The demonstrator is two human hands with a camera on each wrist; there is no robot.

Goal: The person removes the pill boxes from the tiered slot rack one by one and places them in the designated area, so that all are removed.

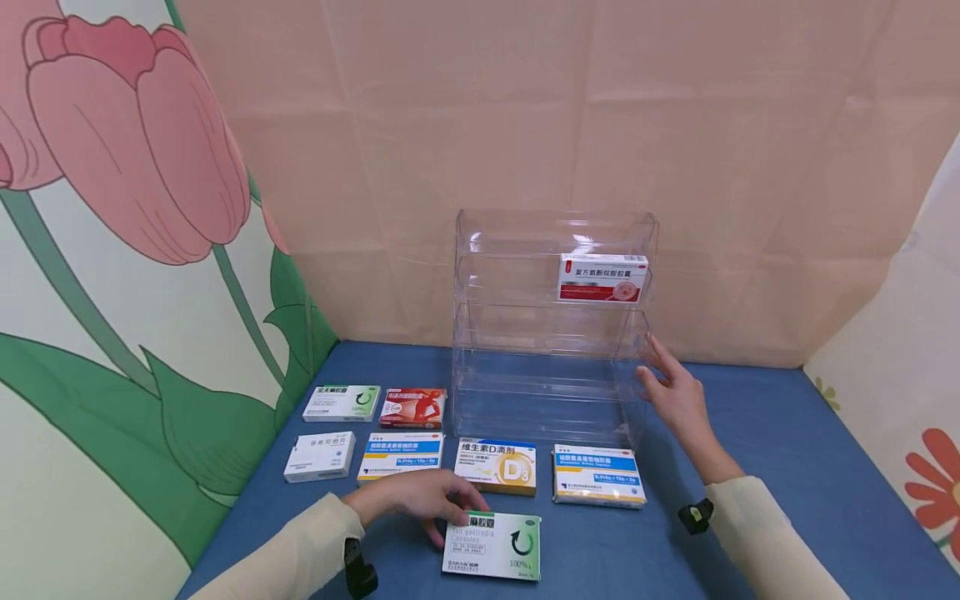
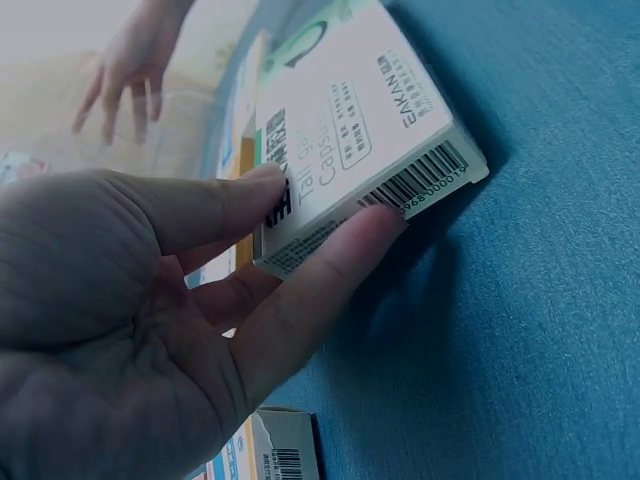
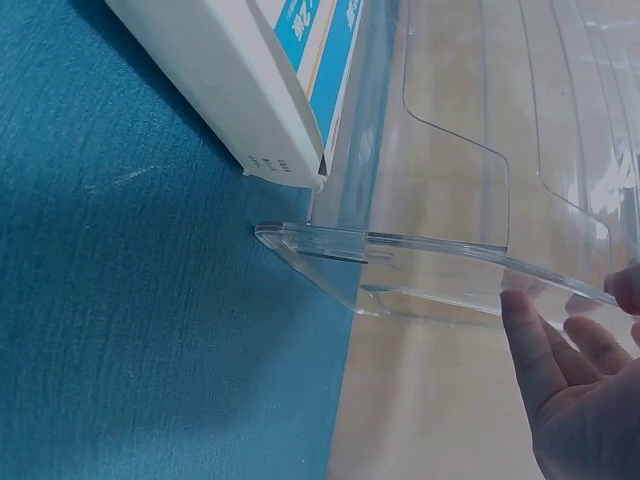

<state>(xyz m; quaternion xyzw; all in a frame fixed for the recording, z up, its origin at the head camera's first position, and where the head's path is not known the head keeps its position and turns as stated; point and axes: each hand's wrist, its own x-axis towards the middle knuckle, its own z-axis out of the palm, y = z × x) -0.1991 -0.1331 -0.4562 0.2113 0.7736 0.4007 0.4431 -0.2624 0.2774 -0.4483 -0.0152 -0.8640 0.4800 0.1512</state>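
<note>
My left hand [image 1: 423,498] pinches a white and green medicine box [image 1: 495,554] by its left end, above the blue table. In the left wrist view, the thumb lies on the printed face of this box [image 2: 350,130] and a finger touches its barcode side. My right hand [image 1: 678,404] is at the right side of a clear, tiered display rack [image 1: 547,367]. In the right wrist view, its fairly straight fingers [image 3: 530,345] touch the rack's side panel [image 3: 440,270]. A white and red medicine box [image 1: 602,279] stands on an upper tier, at the right.
Before the rack lie a yellow and white D3 box [image 1: 495,467], two blue and white boxes [image 1: 598,477], a red box [image 1: 413,408], a white box [image 1: 320,457] and another green and white box [image 1: 341,403]. A beige cloth wall [image 1: 375,208] stands behind.
</note>
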